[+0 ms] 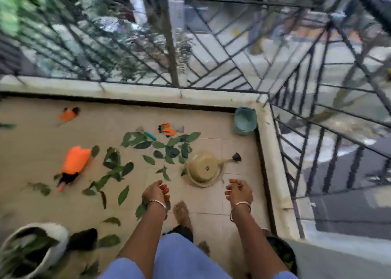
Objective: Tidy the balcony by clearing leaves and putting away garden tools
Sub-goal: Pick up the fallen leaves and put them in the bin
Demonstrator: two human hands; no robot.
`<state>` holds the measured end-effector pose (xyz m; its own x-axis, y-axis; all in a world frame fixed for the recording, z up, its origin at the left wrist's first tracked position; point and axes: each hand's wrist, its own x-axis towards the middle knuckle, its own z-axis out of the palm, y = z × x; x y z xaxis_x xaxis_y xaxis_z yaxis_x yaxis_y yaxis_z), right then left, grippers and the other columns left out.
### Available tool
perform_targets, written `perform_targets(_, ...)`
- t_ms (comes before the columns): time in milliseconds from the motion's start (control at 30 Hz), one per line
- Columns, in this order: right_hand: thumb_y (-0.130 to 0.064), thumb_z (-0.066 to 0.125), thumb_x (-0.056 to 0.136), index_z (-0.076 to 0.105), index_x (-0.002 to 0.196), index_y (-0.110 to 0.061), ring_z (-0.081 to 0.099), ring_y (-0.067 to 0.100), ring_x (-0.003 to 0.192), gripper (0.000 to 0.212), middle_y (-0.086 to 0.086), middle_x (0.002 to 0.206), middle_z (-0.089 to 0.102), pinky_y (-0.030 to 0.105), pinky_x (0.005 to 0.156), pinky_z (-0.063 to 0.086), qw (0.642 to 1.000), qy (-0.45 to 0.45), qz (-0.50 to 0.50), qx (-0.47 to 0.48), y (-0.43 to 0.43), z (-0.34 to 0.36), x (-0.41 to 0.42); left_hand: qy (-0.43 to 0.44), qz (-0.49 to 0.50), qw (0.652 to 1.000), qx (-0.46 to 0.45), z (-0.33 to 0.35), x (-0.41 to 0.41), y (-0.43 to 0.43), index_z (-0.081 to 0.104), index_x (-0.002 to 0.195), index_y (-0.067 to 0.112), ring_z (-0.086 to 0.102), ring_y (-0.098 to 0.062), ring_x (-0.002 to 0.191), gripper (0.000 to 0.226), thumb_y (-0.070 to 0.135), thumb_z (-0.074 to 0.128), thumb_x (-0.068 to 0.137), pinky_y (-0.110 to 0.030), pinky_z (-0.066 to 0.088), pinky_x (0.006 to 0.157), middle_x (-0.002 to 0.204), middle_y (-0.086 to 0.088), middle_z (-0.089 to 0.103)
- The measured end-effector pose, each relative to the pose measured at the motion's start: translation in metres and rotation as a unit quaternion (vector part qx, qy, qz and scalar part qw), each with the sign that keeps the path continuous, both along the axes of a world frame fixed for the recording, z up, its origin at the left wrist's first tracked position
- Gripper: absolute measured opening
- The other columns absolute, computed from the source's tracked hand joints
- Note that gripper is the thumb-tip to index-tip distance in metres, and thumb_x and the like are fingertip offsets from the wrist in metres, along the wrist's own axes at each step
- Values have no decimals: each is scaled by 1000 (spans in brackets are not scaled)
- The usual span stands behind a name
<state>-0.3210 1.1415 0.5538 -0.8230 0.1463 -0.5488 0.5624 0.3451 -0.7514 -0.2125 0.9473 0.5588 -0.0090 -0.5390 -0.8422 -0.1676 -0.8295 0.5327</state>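
Strewn over the beige tiled floor [31,134]: green leaves [146,145], flat, oval, pointed, saw-edged, some single, some on short twigs. Thickest in the middle, from beside the trowel [150,135] down toward the bare foot [182,213]; a few more near the white pot [57,234] at lower left.

Among them, tools lying loose. Tan plastic can [203,167], round-bodied, thin spout with a dark rose pointing right, just right of the leaves. Orange-and-grey gloves [170,129], crumpled, next to the teal-handled trowel. Orange bottle [76,161] on its side, dark head toward the camera, at left. Teal bucket [245,120], smooth, tucked into the far right corner against the pale ledge [148,92].

Left hand [155,192] and right hand [239,190] apart, hanging above the floor, fingers loosely curled, nothing seen in either. A thin metal bangle on each wrist. Picture blurred.
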Motion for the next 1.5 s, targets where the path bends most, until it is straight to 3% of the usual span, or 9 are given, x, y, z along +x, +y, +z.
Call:
perform_targets(167,-15,52,77,69,74,-23,68,30,66,19,5,68,71,54,73,58,988,-6,154,26,-79,-50,-25,4,162,987,18,-9,56,-52,48,65,11,42,-11,25,29,8,49,94,-14,34,32,31,5,45)
perform_targets(400,-6,50,89,70,88,-15,65,25,58,22,11,74,70,40,64,58,936,2,348,60,-185,-4,-18,-19,345,937,45,-41,122,-99,39,60,17,38,-8,28,33,11,46,92,-18,29,36,34,6,42)
perform_targets(533,-5,49,88,70,91,-13,64,23,58,23,10,71,70,39,66,59,908,16,410,82,-212,-15,-11,-62,424,903,39,-52,152,-92,48,68,15,51,-12,49,25,14,47,92,-25,38,48,62,-2,53)
perform_targets(667,-4,49,89,70,93,-8,62,21,58,22,11,72,70,33,59,56,877,4,470,98,-227,-29,9,-90,474,874,63,-71,179,-66,47,65,17,45,-9,38,29,17,47,94,-18,34,37,53,0,50)
perform_targets(867,-3,48,93,68,96,-7,61,18,57,21,12,76,69,24,51,48,821,-2,562,101,-233,-53,26,-192,480,853,70,-96,197,-2,57,63,0,48,-20,41,30,10,48,89,-25,36,48,40,-5,52)
perform_targets(1067,-3,49,92,69,95,-9,60,16,57,21,11,76,68,13,45,45,770,14,629,112,-222,-92,22,-321,429,834,129,-222,203,96,72,81,11,70,-39,77,50,44,37,66,-45,59,71,81,-18,73)
perform_targets(1267,-3,49,93,67,94,-8,64,23,61,19,12,76,68,13,45,46,721,16,681,126,-193,-164,28,-336,439,820,147,-192,157,102,66,85,0,59,-40,82,36,29,46,80,-30,33,66,88,-27,63)
perform_targets(1367,-4,48,93,67,95,-8,66,25,62,20,13,76,69,24,52,52,682,-13,717,143,-176,-213,46,-347,450,807,161,-240,162,121,67,101,-1,63,-38,93,24,12,57,84,-33,44,71,102,-21,69)
perform_targets(1500,-6,51,92,68,90,-18,68,22,60,21,7,72,70,36,59,56,623,-36,765,159,-159,-290,77,-362,427,811,172,-319,179,141,60,116,4,59,-38,107,46,29,72,80,-44,49,86,123,-19,60)
